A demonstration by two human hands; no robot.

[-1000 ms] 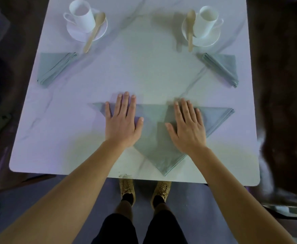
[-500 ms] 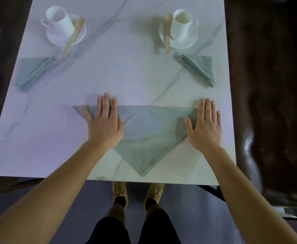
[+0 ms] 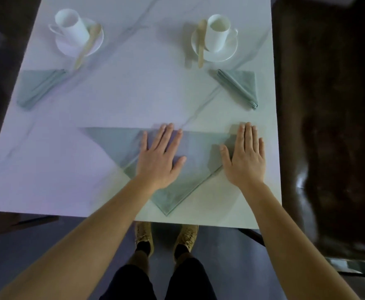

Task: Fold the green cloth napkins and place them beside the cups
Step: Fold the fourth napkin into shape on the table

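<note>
Marble tabletop [image 3: 134, 100] | left hand [image 3: 160, 161] flat, fingers spread, on middle of triangle-folded napkin [image 3: 112, 141] | right hand [image 3: 245, 161] flat over its right corner | cloth likely light, limp: pinch corners.

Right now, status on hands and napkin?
Left hand flat on triangle napkin centre, right hand flat over its right corner. Napkin unplaced, at near table edge. Nothing else on it.
</note>
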